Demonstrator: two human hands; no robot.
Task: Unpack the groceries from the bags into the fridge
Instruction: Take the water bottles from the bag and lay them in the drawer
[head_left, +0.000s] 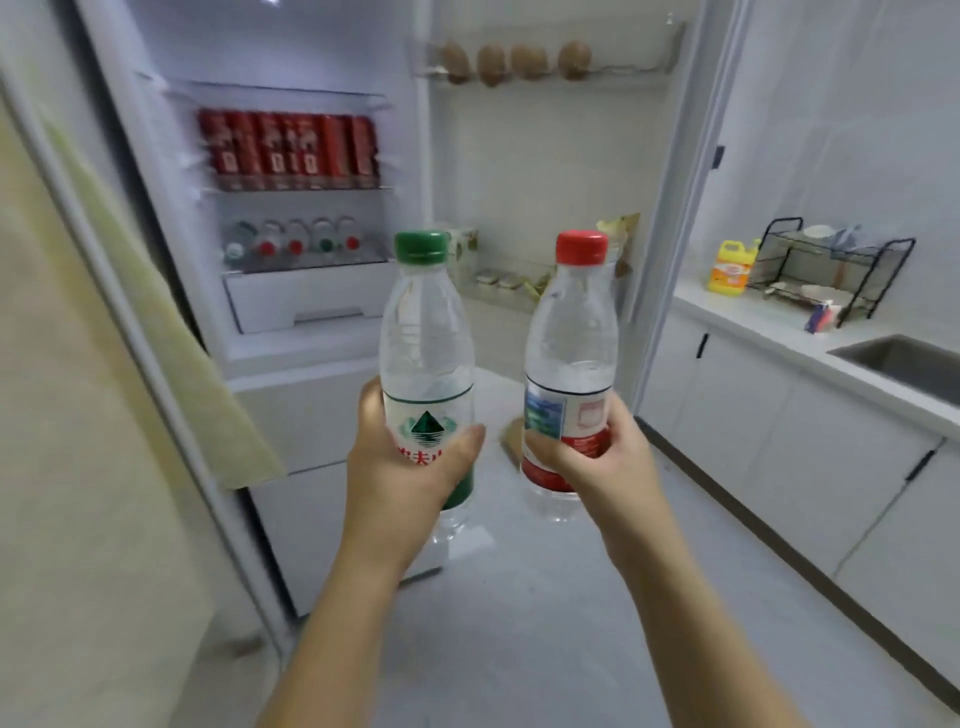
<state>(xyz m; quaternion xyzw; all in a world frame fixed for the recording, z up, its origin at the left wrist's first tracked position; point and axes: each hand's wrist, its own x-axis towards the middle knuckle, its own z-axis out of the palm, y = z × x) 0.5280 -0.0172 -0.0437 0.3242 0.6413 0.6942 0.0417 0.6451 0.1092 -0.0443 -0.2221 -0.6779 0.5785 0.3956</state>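
My left hand (402, 467) grips a clear water bottle with a green cap (426, 332) around its label, held upright. A second clear water bottle, with a red cap (571, 338), stands upright in my right hand (592, 452). Both bottles are raised side by side in front of the open fridge (311, 306). Inside, one shelf holds a row of red cans (288, 148). The shelf below carries several water bottles lying down (296, 244), caps facing me. No grocery bag is in view.
The open fridge door (550, 156) has brown kiwi-like fruit (514, 61) on its top rack and small packets lower down. To the right runs a white counter (769, 322) with a yellow detergent bottle (731, 267), a black dish rack (826, 270) and a sink (909, 364).
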